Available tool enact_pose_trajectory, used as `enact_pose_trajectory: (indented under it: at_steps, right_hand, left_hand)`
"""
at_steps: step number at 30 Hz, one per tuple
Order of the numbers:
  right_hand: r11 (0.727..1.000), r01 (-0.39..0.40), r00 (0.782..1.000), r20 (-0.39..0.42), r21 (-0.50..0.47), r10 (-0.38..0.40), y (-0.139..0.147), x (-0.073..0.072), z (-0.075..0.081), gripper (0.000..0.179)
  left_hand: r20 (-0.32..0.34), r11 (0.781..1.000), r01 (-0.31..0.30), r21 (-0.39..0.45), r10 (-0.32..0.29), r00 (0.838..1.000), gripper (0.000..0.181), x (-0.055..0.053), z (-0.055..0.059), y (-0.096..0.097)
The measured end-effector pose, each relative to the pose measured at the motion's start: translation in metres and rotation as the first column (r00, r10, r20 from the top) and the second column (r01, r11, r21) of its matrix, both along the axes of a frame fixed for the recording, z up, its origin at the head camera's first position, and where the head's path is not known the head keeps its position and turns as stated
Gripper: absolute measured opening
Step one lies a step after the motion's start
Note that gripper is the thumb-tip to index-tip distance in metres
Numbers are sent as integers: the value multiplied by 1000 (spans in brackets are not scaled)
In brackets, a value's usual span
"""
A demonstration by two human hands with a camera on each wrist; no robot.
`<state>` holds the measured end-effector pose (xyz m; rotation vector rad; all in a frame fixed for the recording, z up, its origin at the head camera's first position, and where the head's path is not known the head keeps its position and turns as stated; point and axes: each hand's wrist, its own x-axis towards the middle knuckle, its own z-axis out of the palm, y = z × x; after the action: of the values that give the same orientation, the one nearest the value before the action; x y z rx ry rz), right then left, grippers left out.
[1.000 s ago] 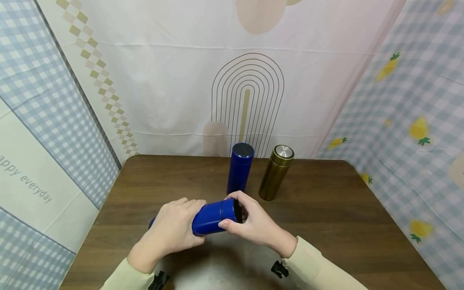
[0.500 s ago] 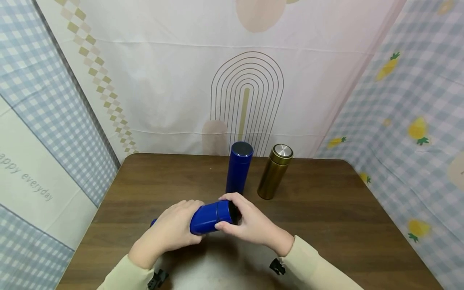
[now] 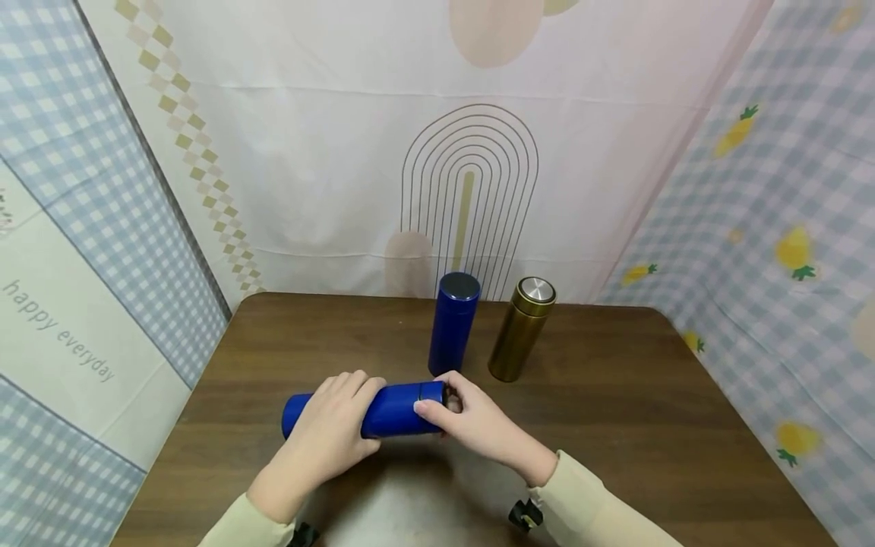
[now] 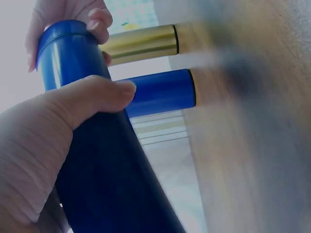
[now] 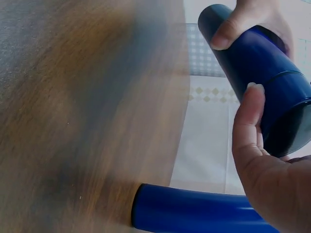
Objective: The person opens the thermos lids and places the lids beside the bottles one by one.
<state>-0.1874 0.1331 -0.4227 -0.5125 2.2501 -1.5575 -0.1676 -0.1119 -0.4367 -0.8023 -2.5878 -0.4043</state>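
A blue thermos flask lies nearly level above the near part of the table, its lidded end to the right. My left hand grips its body from above, thumb across the near side, as the left wrist view shows with the flask. My right hand holds the dark-topped lid at the right end, thumb on the near side and fingers on the far side. A thin seam rings the flask between lid and body.
Behind the hands a second blue flask stands upright, and to its right a gold flask with a silver top. Both are on the brown wooden table. A patterned cloth hangs along the table's back edge.
The held flask has swung more level, and its left end now shows further out past my left hand. Both hands keep their grip; the standing flasks stay in place.
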Motion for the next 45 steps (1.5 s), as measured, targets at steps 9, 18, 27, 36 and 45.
enact_pose_trajectory:
  at_steps: [9, 18, 27, 36, 45]
  right_hand:
    - [998, -22, 1000, 7, -53, 22, 0, 4, 3, 38]
    - [999, -34, 997, -72, -28, 32, -2, 18, 28, 40]
    - [997, -40, 978, -203, 61, 52, 3, 7, 4, 44]
    - [987, -82, 939, -321, 140, 124, 8, 5, 6, 56]
    - [940, -119, 812, -514, 321, 278, 9, 8, 11, 63]
  left_hand:
    - [-63, 999, 39, -15, -40, 997, 73, -1, 7, -2]
    - [-121, 998, 57, -25, -60, 991, 74, -4, 8, -4]
    - [-110, 998, 54, -27, -57, 992, 70, -4, 9, -6]
    - [-52, 998, 63, 17, -62, 997, 67, -6, 8, -7]
    - [101, 997, 58, 44, -62, 993, 67, -4, 9, -10]
